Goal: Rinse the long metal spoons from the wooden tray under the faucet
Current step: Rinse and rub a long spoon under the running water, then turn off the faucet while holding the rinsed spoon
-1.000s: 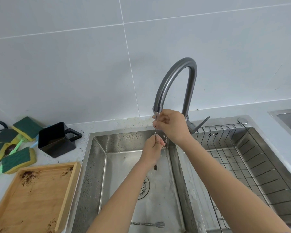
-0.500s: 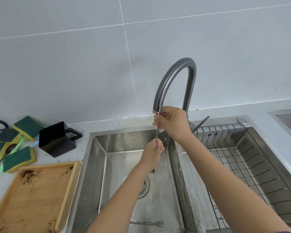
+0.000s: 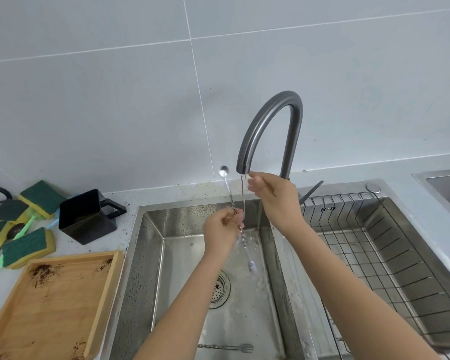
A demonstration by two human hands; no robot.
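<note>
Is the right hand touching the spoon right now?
Apart. The head view shows the right hand beside the faucet stream, with clear space between it and the long metal spoon gripped by the left hand.

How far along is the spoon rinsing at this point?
The wooden tray holds only dark crumbs, so the utensils have left it. In hand: the left hand grips a long twisted spoon under the faucet stream, with the right hand by the spout. Left: a twisted-handled fork lying in the sink, rinsed or not I can't tell.
</note>
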